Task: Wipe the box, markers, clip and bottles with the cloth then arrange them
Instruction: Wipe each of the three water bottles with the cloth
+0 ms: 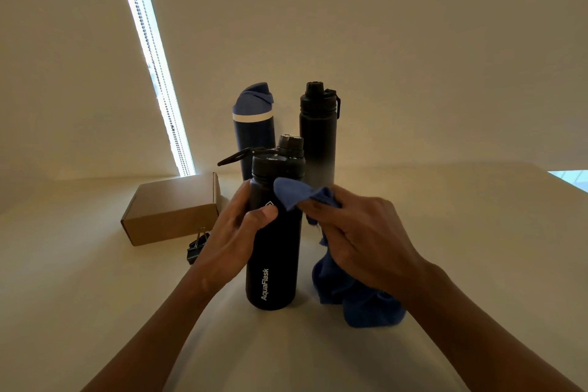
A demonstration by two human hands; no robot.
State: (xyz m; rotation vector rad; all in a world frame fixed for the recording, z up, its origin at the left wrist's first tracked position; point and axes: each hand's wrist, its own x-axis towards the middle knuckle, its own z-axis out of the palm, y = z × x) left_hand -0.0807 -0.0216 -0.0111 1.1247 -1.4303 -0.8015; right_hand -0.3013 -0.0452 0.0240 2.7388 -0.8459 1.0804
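Nearest: black cylindrical metal AquaFlask bottle [273, 232], upright on table, my left hand [235, 232] curled round it; right hand [359, 232] pinching crumpled blue cloth [350, 296] at its shoulder. Wiping step; next I judge downward strokes

Our left hand [237, 229] gripped the near black bottle [273, 232] at mid-height, thumb across its front and fingers curled behind, the forearm reaching in from the lower left. Our right hand [359, 232] pinched the blue cloth [350, 293] in bent fingers just beside the bottle's upper right side, its forearm entering from the lower right.
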